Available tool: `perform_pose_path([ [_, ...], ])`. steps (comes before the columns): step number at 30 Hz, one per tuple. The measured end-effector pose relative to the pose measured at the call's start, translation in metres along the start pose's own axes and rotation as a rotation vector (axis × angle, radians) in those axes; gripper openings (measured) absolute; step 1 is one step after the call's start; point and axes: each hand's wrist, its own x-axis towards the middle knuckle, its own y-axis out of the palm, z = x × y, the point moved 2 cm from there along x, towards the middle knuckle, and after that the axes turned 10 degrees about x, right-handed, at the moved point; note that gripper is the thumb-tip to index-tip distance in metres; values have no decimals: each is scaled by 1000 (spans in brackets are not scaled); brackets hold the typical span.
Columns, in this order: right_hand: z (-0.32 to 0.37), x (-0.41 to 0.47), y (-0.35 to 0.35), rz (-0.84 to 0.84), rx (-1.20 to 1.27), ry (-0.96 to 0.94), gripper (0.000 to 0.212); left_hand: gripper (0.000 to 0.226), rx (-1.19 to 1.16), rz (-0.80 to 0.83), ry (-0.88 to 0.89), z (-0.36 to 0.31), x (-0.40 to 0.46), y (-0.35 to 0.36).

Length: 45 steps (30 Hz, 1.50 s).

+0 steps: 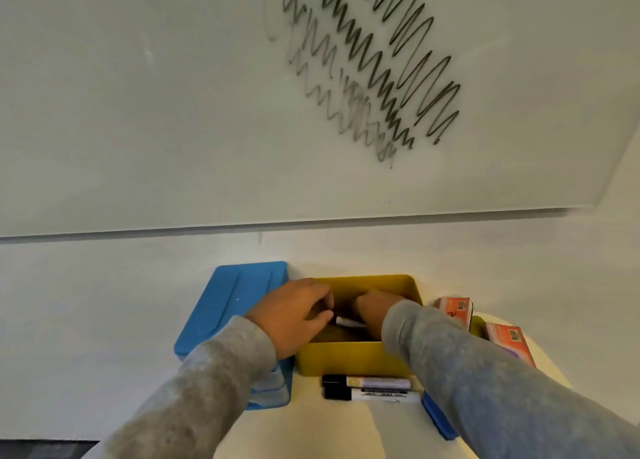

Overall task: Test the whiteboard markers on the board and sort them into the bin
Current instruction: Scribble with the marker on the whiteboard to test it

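Observation:
Both of my hands reach into the yellow bin point(360, 356) on the white table. A white-barrelled marker point(348, 321) lies between them over the bin. My left hand point(294, 315) curls its fingers round the marker's dark end. My right hand point(375, 308) is at the other end, mostly hidden by my grey sleeve, and its grip cannot be made out. Two markers point(367, 387) with black caps lie side by side on the table just in front of the bin. The whiteboard point(173, 112) above carries several black zigzag scribbles point(374, 64), some dark, some faint.
A blue lid or tray point(228, 303) lies left of the bin, partly under my left arm. Orange boxes point(505, 337) stand at the right. A blue piece point(438, 420) pokes out under my right forearm. The table edge curves at the lower right.

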Motion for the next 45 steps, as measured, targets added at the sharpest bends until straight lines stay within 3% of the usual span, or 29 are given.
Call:
perform_pose_path([
  [4,-3,-3,-6,-33,4,-4,23,21,-9,11,-9,0,4,-2],
  [7,-8,-19,-25,-148,117,-25,31,27,18,-15,6,2,12,-8],
  [14,-20,-69,-71,-346,449,-188,8,50,97,-17,25,1,30,-22],
  [17,-21,-82,-82,-458,594,-271,5,46,90,7,14,-2,32,-27],
  [22,-20,-99,-94,-532,999,-394,4,22,3,-15,27,-8,26,-33],
  [26,-15,-109,-94,-580,1363,-439,3,27,-61,-63,47,-19,18,-41],
  [30,-2,-114,-87,-507,1586,-450,6,29,-58,-125,77,-35,11,-54],
  [43,21,-144,-102,-544,1583,-529,17,52,-80,-291,93,-61,1,-82],
  [45,23,-145,-104,-567,1593,-543,17,48,-82,-315,102,-64,0,-84],
])
